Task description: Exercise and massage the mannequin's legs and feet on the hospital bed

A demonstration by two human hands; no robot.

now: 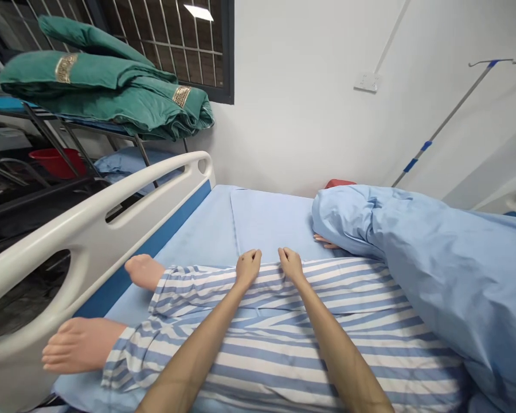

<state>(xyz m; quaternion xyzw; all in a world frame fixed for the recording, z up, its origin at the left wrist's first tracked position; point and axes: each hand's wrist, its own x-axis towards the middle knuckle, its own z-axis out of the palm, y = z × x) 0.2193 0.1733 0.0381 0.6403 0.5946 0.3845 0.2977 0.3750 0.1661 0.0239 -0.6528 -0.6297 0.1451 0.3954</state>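
Where your hands rest: on the blue-and-white striped patient trousers (258, 338) of a manikin (144, 272) lying across the bed.
Left hand (248, 267): your fingers (244, 258) are curled shut, pinching the far edge of the trousers.
Right hand (290, 264): your fingers (285, 256) are curled the same way on that edge, just beside your left hand.
Bed: the manikin's bare feet (79, 345) point toward the white side rail (90, 229); its hand (324, 241) shows from under a blue quilt (434, 275), on a blue sheet (270, 223).
Beyond: folded green blankets (103, 86) sit on a metal rack (81, 135) above a red basin (55, 160); an IV pole (451, 120) stands at right.
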